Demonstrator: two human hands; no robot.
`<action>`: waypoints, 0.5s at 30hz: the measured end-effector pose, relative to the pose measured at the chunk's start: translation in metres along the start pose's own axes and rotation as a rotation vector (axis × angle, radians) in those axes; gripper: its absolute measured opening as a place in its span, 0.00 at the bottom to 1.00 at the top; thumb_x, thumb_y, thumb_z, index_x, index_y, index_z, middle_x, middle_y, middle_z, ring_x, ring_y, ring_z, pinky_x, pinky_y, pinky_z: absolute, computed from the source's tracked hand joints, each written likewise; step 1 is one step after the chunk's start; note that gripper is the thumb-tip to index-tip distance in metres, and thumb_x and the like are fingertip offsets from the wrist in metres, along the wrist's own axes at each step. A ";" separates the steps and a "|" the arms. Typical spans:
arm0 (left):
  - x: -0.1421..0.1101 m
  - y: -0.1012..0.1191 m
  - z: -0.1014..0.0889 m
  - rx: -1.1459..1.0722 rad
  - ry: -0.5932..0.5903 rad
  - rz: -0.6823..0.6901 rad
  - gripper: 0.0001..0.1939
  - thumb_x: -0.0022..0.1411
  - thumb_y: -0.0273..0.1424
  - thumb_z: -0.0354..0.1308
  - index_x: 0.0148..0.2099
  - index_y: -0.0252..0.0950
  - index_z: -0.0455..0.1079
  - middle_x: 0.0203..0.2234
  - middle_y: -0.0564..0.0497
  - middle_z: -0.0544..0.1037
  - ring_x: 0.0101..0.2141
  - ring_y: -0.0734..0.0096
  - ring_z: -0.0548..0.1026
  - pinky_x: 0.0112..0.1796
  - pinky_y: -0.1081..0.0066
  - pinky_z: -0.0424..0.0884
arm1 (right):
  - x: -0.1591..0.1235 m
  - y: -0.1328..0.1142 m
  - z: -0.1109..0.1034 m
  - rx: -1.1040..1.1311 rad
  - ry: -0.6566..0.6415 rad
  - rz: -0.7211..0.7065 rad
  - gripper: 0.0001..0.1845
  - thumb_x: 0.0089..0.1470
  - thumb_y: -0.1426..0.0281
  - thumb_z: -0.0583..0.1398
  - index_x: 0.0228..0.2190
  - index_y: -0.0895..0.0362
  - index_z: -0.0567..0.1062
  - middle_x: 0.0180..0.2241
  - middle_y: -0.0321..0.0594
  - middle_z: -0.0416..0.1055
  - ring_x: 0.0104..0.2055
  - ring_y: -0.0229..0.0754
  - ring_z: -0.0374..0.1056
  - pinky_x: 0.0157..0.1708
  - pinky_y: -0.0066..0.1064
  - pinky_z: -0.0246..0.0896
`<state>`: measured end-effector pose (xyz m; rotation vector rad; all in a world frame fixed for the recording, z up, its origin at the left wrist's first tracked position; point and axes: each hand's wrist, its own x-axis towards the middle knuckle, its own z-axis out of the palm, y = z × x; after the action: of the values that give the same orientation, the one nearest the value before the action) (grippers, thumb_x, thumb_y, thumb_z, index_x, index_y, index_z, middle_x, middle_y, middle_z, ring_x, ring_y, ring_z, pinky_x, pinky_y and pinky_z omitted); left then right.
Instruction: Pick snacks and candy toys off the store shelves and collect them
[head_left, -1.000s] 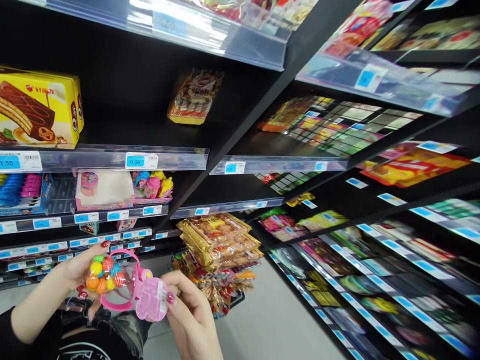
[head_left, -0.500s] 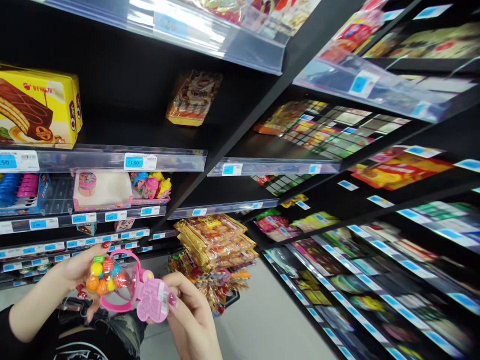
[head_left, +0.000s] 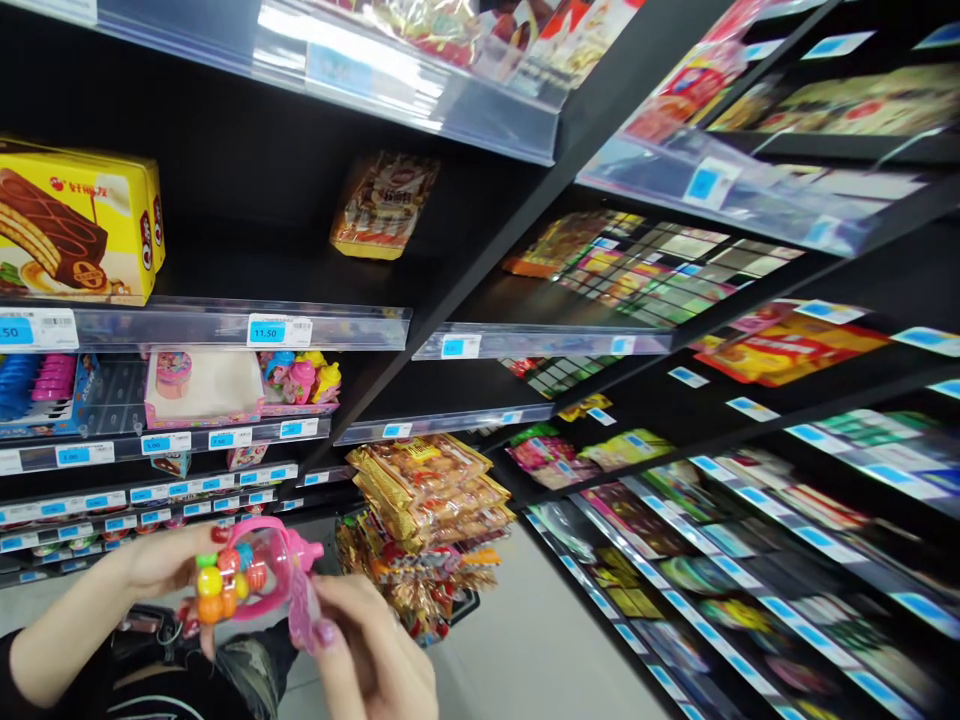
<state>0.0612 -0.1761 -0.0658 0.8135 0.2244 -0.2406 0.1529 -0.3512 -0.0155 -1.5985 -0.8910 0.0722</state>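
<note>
My left hand (head_left: 169,560) is closed around a clear baby-bottle-shaped candy container (head_left: 238,583), low at the left. Red, orange, yellow, green and blue candy balls show through its wall. A pink ring-shaped handle and a pink nipple-shaped tip are at its right end. Between thumb and fingers, my right hand (head_left: 367,635) pinches the pink tag (head_left: 302,605) attached by the tip. The tag is seen nearly edge-on, so its printing cannot be read.
Dark shelves hold a yellow cake box (head_left: 75,225), a bread packet (head_left: 386,205) and a pink display box (head_left: 202,385). Stacked snack packs (head_left: 427,490) stand on the floor side beyond my right hand. More shelves with price labels (head_left: 757,490) line the right.
My right hand has turned the pink tag from facing me to nearly edge-on. The container has shifted slightly right and rotated, and the view has moved a little.
</note>
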 end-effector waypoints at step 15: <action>0.012 -0.043 0.007 -0.167 0.043 0.221 0.17 0.38 0.27 0.66 0.36 0.31 0.73 0.25 0.49 0.75 0.24 0.70 0.74 0.16 0.81 0.62 | 0.047 0.027 0.010 -0.300 -0.084 -0.310 0.09 0.55 0.75 0.52 0.28 0.56 0.72 0.29 0.40 0.72 0.32 0.38 0.68 0.31 0.29 0.64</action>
<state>0.0604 -0.2116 -0.0943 0.6717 0.1902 0.0040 0.1935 -0.3152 -0.0213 -1.7207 -1.2520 -0.2236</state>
